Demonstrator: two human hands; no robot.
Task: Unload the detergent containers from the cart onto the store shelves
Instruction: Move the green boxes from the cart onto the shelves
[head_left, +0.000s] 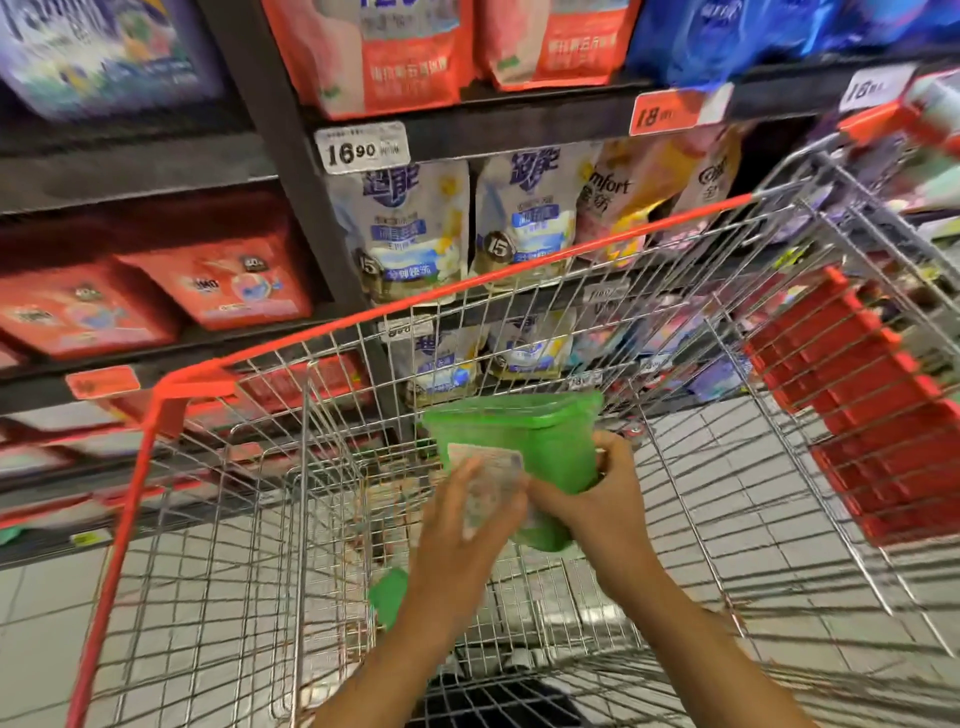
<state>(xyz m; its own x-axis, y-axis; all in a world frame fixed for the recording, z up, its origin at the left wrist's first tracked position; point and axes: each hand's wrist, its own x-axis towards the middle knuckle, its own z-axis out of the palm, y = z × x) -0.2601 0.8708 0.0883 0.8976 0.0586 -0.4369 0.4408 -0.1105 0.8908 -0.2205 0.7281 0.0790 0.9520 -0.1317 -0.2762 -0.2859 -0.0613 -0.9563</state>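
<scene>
A green detergent pouch (540, 447) with a pale label is held up inside the wire shopping cart (311, 426). My right hand (597, 499) grips its lower right side, fingers curled round it. My left hand (462, 525) reaches in from the left, its fingers spread against the label; the blur hides whether they curl round it. Low in the cart, a second green pouch (388, 597) shows beside my left wrist. Behind the cart stand dark store shelves (519, 130) stocked with detergent pouches.
The cart has a red rim (519, 270) and a red child-seat flap (872, 415) at the right. White-and-blue pouches (410, 228) and Comfort pouches (644, 192) fill the middle shelf; red boxes (218, 280) sit at the left. Price tags hang on shelf edges. Pale tiled floor below.
</scene>
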